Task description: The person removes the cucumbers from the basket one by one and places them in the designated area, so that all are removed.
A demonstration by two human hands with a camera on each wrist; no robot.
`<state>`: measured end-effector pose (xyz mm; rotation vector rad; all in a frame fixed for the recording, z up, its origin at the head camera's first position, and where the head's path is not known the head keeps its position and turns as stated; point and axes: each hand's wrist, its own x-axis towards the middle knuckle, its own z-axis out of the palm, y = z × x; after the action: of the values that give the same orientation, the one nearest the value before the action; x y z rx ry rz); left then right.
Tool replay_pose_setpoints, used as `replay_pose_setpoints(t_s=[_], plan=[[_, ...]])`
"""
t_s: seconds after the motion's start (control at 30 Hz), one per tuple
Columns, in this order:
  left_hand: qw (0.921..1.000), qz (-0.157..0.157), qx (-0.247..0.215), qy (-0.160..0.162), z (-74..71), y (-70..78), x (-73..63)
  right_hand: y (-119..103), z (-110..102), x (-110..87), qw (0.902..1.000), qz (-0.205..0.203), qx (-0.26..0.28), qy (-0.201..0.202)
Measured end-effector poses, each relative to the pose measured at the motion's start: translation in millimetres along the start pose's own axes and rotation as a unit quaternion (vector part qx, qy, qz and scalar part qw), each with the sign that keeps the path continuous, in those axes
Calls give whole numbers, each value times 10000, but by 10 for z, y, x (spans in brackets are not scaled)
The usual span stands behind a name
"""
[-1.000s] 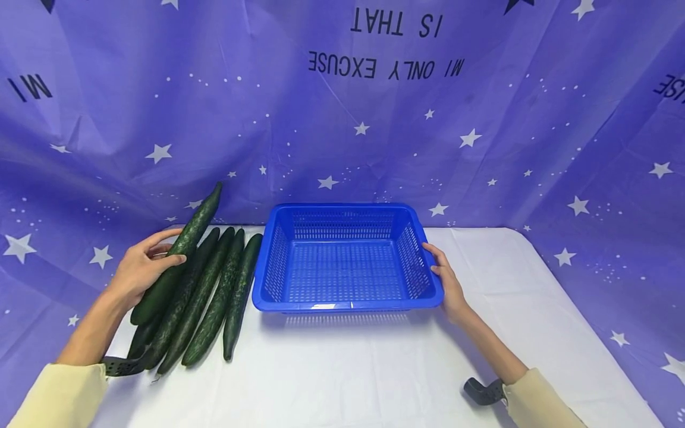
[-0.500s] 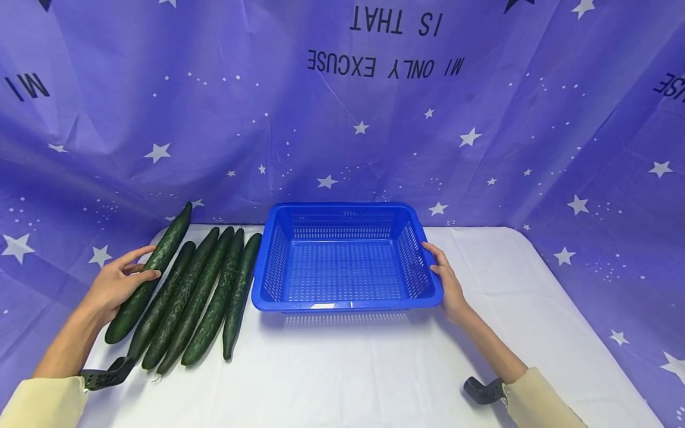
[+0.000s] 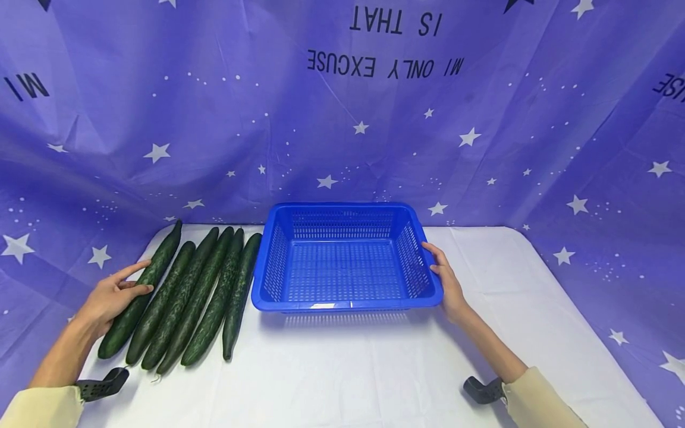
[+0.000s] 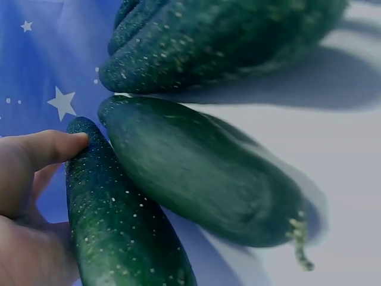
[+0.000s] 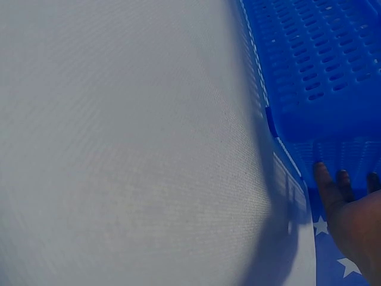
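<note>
At the far left of the head view, my left hand point(image 3: 109, 300) holds the leftmost cucumber point(image 3: 124, 329), a long dark green one, with thumb and fingers about its sides. It lies slanted on the white table beside the others. The left wrist view shows a fingertip on that cucumber point(image 4: 122, 220), and a neighbouring cucumber point(image 4: 196, 173) with a dried stem end close by. My right hand point(image 3: 451, 291) grips the right rim of a blue plastic basket point(image 3: 348, 306). In the right wrist view, fingertips of the right hand point(image 5: 351, 217) meet the basket's perforated side point(image 5: 321, 77).
Several more cucumbers point(image 3: 173, 309) lie side by side between the left hand and the basket, the rightmost point(image 3: 241, 297) close to its left wall. A white cloth covers the table point(image 3: 342, 374). Behind hangs a purple star-patterned curtain point(image 3: 342, 131).
My left hand has moved left and toward me with its cucumber, lowering it from above the row to the row's left end. The right hand and basket have stayed put.
</note>
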<state>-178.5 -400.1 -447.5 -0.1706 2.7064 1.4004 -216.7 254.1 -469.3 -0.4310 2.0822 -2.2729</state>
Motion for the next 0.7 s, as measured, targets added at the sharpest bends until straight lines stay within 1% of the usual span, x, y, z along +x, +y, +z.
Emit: replay_pose_setpoints(t_s=[0.13,0.2,0.37,0.47,0.6,0.7], plan=[[9998,-66,-88,-146,1,-53,-4,0,0,6,10000,9,-31,-2],[9998,-55,-34,-203,5,-81,-1,0,0,8,10000,13,-47,-2],[9995,7,222,-228,25,-139,12,2,2,15,10000,9,-52,0],[9994,-40,219,-279,32,-137,21,5,2,17,10000,-2,-51,13],[9987,-145,175,-457,34,-105,26,8,0,11,10000,-22,-49,30],[9980,-154,266,-556,26,-98,29,12,-2,9,10000,-11,-39,36]])
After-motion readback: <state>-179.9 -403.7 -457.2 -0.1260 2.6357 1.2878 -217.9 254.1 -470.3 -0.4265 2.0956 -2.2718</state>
